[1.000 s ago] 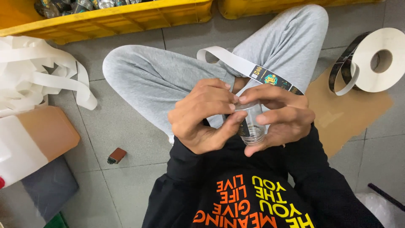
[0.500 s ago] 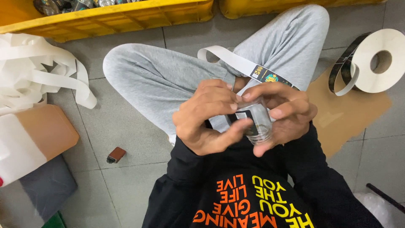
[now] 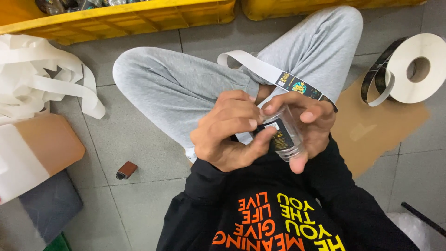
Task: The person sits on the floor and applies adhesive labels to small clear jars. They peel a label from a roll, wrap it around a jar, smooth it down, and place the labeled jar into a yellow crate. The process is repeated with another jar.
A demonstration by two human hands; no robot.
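Note:
I sit cross-legged on a tiled floor in grey trousers and a black top. My right hand [image 3: 312, 122] grips a small clear jar [image 3: 287, 137] held over my lap. A black label with yellow print [image 3: 277, 135] lies on the jar's side. My left hand [image 3: 228, 130] presses on that label with thumb and fingertips. A white backing strip [image 3: 255, 67] carrying dark labels runs from behind my hands across my knee, and a strip hangs from the large white roll [image 3: 418, 67].
Yellow plastic crates [image 3: 130, 18] line the far edge. A heap of loose white backing strip [image 3: 32, 76] lies at left, above a brown and white box [image 3: 32, 153]. A small brown object [image 3: 125, 170] rests on the tiles. Cardboard [image 3: 371, 125] lies under the roll.
The jar has turned in my hands so the black label now faces up. My left thumb has slid onto the label; both hands stay over my lap.

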